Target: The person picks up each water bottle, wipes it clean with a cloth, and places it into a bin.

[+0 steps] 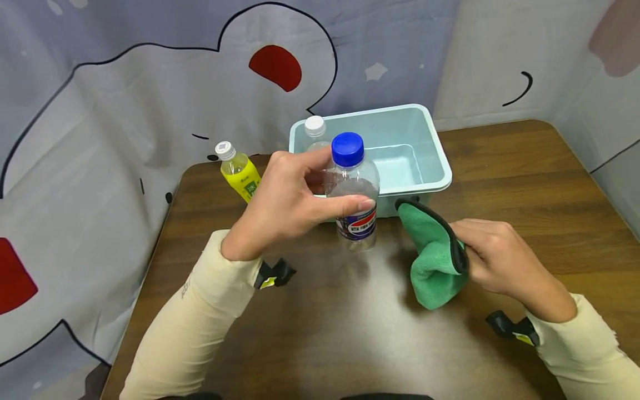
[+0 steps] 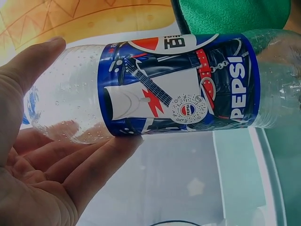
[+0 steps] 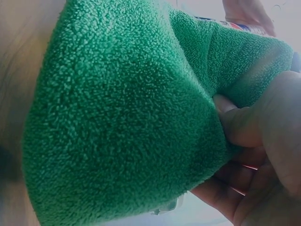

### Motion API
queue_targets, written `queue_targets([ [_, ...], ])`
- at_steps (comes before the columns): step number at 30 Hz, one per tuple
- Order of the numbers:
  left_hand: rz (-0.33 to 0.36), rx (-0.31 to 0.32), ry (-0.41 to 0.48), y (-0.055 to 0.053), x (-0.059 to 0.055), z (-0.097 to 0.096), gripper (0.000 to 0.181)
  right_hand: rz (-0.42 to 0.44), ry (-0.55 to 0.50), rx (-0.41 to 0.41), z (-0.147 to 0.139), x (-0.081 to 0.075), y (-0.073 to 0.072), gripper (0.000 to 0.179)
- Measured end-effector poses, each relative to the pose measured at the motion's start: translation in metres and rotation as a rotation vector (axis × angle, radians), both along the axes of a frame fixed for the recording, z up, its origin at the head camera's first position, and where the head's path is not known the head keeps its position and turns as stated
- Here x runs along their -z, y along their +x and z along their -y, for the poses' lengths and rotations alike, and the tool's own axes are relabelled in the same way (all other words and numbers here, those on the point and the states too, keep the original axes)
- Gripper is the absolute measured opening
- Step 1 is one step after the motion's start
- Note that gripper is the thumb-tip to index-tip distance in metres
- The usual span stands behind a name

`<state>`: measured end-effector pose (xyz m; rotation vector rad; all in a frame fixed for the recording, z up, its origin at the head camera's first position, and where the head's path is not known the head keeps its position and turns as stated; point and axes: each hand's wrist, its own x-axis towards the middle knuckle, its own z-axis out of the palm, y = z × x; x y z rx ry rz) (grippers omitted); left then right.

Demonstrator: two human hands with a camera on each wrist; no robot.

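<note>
My left hand [image 1: 292, 200] grips a clear plastic Pepsi bottle [image 1: 356, 223] with a blue cap, thumb on the near side and fingers behind. It stands upright in the head view, in front of the light blue bin. In the left wrist view the bottle [image 2: 178, 84] shows its blue printed label, with droplets on the clear plastic near the thumb. To the right, my right hand [image 1: 505, 258] pinches a green cloth [image 1: 435, 261] with dark edging, bunched and hanging down. The cloth [image 3: 122, 113] fills most of the right wrist view, its fuzzy pile plain to see.
Behind the Pepsi bottle is the light blue plastic bin [image 1: 440, 183], with a white-capped clear bottle [image 1: 315, 128] at its left end. A yellow-labelled bottle [image 1: 240, 172] stands left of the bin, partly behind my left hand. A printed curtain [image 1: 165, 100] hangs behind the wooden table [image 1: 320, 328].
</note>
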<state>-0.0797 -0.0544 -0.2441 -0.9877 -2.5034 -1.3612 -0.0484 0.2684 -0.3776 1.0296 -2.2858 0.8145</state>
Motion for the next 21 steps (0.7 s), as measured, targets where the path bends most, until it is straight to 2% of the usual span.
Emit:
queue_targets([
  [12, 0.025, 0.027, 0.000, -0.007, -0.015, -0.005, 0.047, 0.015, 0.032, 0.018, -0.001, -0.001, 0.003, 0.034],
  [21, 0.068, 0.009, 0.000, -0.011, -0.029, -0.006, 0.045, 0.021, 0.033, -0.005, -0.001, 0.000, 0.002, 0.031],
])
